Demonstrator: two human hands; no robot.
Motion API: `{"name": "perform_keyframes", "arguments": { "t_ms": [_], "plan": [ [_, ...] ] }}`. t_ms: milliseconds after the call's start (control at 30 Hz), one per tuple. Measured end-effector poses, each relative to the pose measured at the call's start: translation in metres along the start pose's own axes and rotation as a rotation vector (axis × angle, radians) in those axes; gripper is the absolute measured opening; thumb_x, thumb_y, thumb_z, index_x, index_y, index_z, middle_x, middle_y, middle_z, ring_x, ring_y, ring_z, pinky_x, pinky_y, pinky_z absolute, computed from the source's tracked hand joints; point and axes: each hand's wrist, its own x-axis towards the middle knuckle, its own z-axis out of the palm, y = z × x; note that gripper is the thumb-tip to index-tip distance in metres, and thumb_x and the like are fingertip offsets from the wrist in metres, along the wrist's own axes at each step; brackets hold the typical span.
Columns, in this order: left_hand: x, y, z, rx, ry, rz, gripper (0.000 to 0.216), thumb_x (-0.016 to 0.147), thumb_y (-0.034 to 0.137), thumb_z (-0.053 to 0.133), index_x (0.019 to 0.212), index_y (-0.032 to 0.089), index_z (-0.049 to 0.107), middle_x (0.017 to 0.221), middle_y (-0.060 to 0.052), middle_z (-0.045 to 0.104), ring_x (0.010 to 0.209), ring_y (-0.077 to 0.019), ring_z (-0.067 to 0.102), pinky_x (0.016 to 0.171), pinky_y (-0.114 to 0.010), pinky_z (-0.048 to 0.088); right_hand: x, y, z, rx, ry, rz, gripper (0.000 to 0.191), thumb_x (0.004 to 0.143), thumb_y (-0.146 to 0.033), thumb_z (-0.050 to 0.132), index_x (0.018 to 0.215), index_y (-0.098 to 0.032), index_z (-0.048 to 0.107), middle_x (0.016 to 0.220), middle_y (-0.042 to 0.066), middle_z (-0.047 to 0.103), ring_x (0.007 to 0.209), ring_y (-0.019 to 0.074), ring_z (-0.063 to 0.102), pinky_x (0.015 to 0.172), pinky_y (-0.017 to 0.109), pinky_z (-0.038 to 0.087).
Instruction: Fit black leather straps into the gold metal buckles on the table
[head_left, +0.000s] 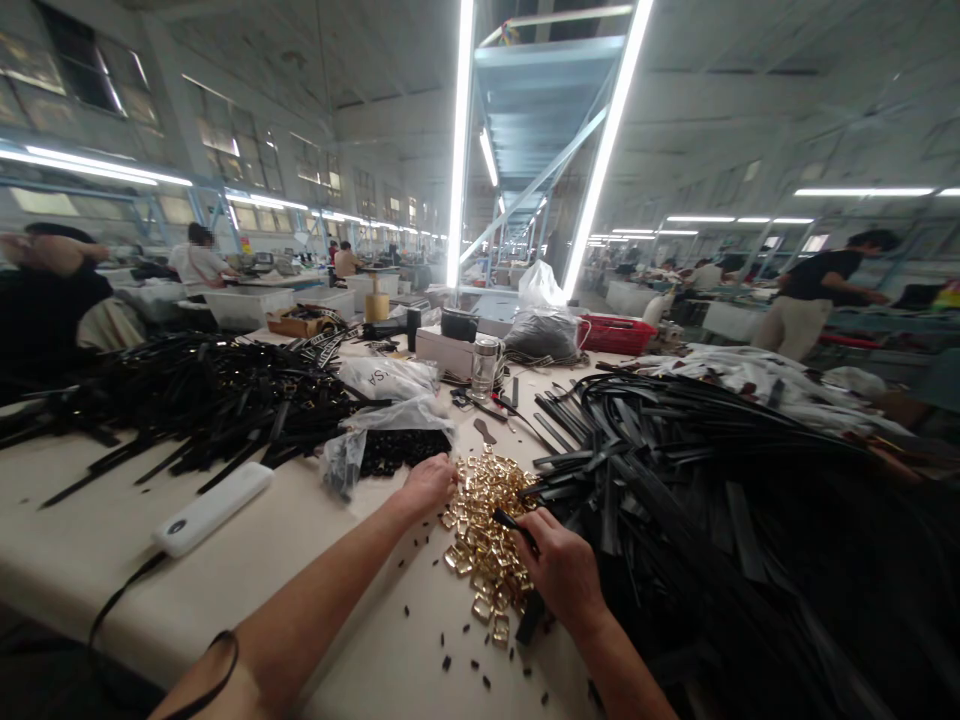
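Note:
A pile of gold metal buckles (491, 515) lies in the middle of the table. At its far left edge is my left hand (433, 484), fingers bent together beside the buckles and the bag; whatever it pinches is too small to make out. My right hand (561, 560) grips a black strap (514, 522), whose end points left over the pile. Just beyond my left hand, an opened clear plastic bag (345, 455) holds small black pieces (401, 452). More of these small black pieces are scattered on the table near the buckles.
Long black straps (675, 460) are heaped at the right, and black straps with buckles (225, 390) at the left. A white corded device (214, 508) lies at the front left. Beyond stand a glass jar (485, 368) and a red basket (615, 335). Other people work farther off.

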Motion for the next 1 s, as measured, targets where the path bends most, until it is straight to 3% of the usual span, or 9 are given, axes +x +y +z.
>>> {"name": "perform_keyframes", "arguments": {
  "t_ms": [400,767,1000],
  "plan": [
    [-0.003,-0.006,-0.007,-0.031,-0.067,0.079,0.021,0.072,0.014,0.057,0.083,0.023,0.073,0.087,-0.004,0.063,0.086,-0.0167,0.058,0.077,-0.022,0.042,0.0,-0.001,0.001,0.017,-0.029,0.001,0.014,0.089,-0.025,0.048,0.084,-0.021,0.061,0.08,0.0,0.062,0.066,0.0132,0.061,0.059,0.023,0.035],
    [0.007,0.001,0.008,-0.049,0.005,-0.023,0.018,0.077,0.018,0.052,0.073,0.016,0.07,0.085,-0.01,0.065,0.085,-0.0217,0.059,0.08,-0.029,0.043,-0.001,0.0,0.003,0.023,-0.026,0.004,0.012,0.088,-0.024,0.05,0.083,-0.021,0.061,0.08,0.001,0.063,0.067,0.0136,0.061,0.06,0.022,0.036],
    [0.003,0.004,0.007,-0.3,0.111,-0.085,0.013,0.073,0.019,0.056,0.065,0.016,0.066,0.069,-0.004,0.065,0.072,-0.0174,0.06,0.071,-0.026,0.043,-0.001,-0.003,0.003,0.065,-0.021,-0.009,0.013,0.089,-0.024,0.05,0.083,-0.021,0.06,0.08,0.001,0.061,0.07,0.0138,0.061,0.062,0.022,0.036]
  ]
}}
